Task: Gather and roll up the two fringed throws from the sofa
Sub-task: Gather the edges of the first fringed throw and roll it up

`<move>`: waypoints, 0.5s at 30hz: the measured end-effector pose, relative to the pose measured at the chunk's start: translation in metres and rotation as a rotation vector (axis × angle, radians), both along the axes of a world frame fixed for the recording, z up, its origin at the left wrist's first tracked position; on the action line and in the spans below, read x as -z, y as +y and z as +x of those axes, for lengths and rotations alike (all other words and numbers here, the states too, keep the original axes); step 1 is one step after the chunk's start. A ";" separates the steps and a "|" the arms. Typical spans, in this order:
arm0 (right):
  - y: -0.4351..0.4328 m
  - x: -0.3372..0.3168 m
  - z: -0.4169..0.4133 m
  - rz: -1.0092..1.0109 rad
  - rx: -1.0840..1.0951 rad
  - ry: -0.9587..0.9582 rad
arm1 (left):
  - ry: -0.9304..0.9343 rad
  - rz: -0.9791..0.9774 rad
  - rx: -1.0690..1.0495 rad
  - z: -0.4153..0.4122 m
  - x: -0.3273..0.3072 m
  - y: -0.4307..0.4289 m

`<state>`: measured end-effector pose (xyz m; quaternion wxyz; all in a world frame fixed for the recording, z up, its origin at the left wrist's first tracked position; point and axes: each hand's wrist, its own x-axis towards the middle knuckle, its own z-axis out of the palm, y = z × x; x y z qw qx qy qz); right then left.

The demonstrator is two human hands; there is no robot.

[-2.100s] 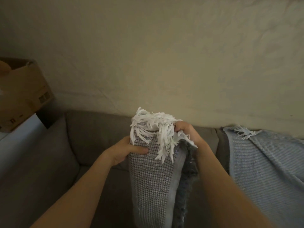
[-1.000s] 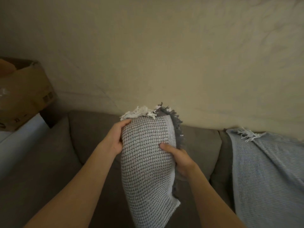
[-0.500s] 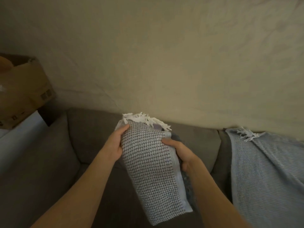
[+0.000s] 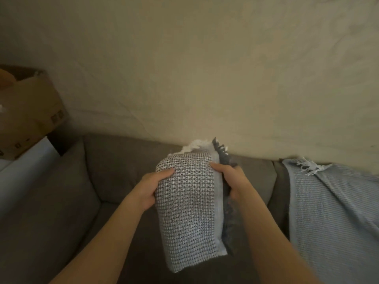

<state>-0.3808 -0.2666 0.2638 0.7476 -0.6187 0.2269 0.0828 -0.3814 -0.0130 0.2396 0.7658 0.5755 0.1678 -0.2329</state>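
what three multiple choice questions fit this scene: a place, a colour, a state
1. Where is the blue throw? A on the floor B in a basket C over the sofa back
2. What colour is the sofa? A grey B red C green
3. How is the woven throw? A spread flat B bundled, gripped both sides C on the wall
Answers: C, it drapes over the back; A, its cushions are grey; B, left hand and right hand curl round it.
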 end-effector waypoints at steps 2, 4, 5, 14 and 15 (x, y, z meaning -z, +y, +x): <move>-0.002 0.005 0.004 -0.229 0.053 -0.029 | -0.017 0.154 -0.103 0.007 0.000 -0.001; 0.001 0.011 0.003 -0.472 0.061 -0.123 | -0.074 0.322 -0.213 0.012 0.002 -0.005; 0.004 0.013 0.001 -0.551 0.053 -0.154 | -0.116 0.403 -0.265 0.014 0.002 -0.007; 0.023 0.028 -0.003 -0.542 -0.060 -0.196 | -0.334 0.596 -0.156 0.021 -0.008 -0.001; 0.024 0.028 -0.002 -0.532 -0.037 -0.219 | -0.319 0.604 -0.098 0.022 -0.012 0.001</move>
